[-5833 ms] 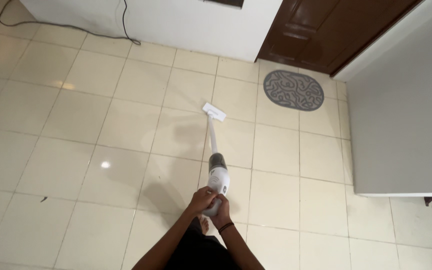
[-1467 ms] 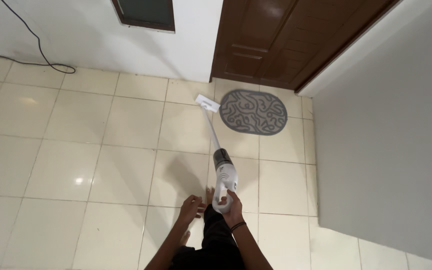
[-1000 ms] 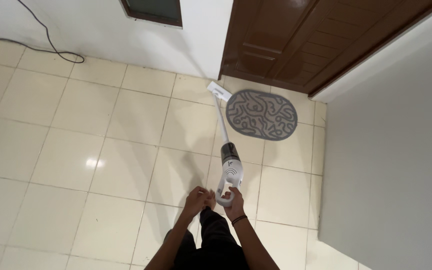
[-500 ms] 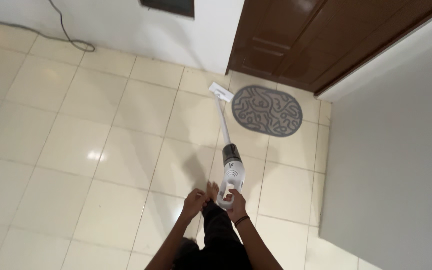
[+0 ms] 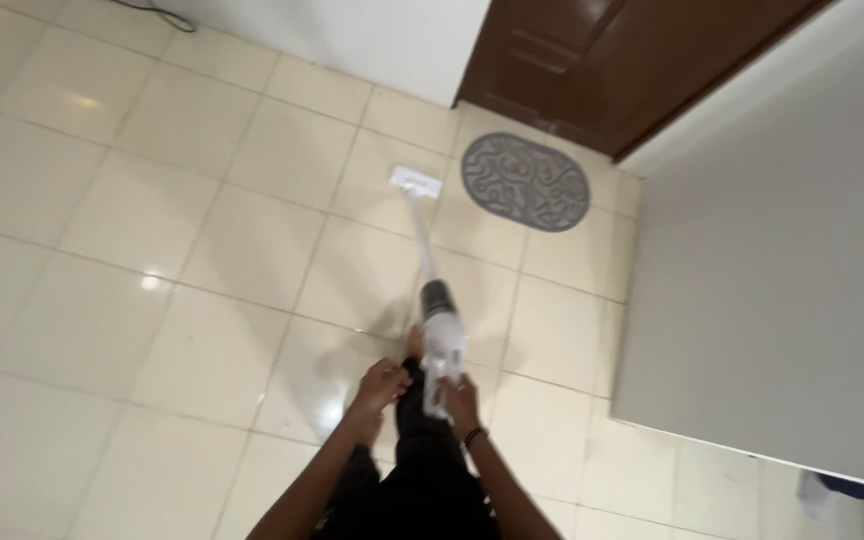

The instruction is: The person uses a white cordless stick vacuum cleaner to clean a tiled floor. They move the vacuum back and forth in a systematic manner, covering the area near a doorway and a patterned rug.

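Observation:
A white stick vacuum with a grey dust cup leans away from me over cream floor tiles. Its flat white floor head rests on a tile left of the oval grey mat. My right hand is closed around the vacuum's handle at its near end. My left hand hovers just left of the handle with loosely curled fingers and holds nothing. My black trousers and a bare foot show below the hands. The frame is motion-blurred.
A dark brown wooden door stands behind the mat. A white wall runs left of it, with a dark cable at its foot. A large grey flat surface fills the right side.
The view has tilted down and left. The vacuum's head has slid back from the wall and left of the mat. My left hand stays off the handle.

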